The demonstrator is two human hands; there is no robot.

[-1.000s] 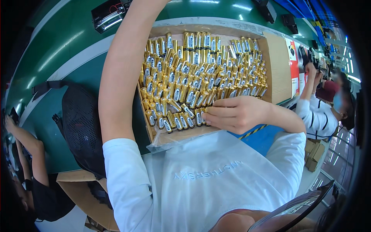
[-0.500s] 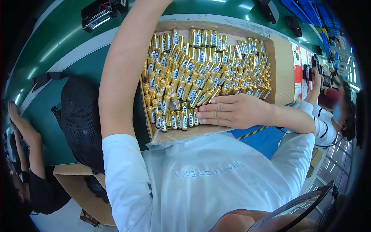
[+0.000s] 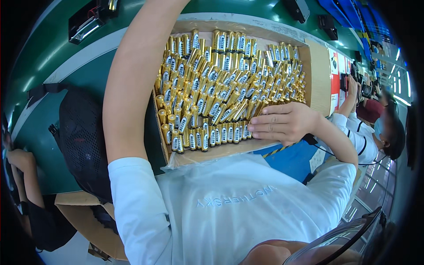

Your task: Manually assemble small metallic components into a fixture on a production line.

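Note:
A shallow cardboard box (image 3: pixel 321 75) lined with clear plastic (image 3: pixel 194 161) lies in front of my chest. Many gold-coloured batteries (image 3: pixel 216 88) with white labels fill it, some in tidy rows, others leaning or heaped. Along the near side stands a row of upright batteries (image 3: pixel 225 134). My right hand (image 3: pixel 285 123) reaches in from the right, fingers stretched out and side by side, their tips at the right end of that row. Its palm side is hidden. My left forearm (image 3: pixel 134 66) crosses the box's left edge and runs out of the top, so the left hand cannot be seen.
On the green table left of the box lies a black mesh bag (image 3: pixel 84 137). Black devices (image 3: pixel 90 22) stand on the far surface. An open carton (image 3: pixel 84 203) sits at lower left. A co-worker's hands (image 3: pixel 22 163) show at far left; another person (image 3: pixel 364 137) works at right.
My right hand has shifted right along the near row, uncovering more upright batteries. The whole view has moved slightly, with the box now a little further left. The left hand stays out of view.

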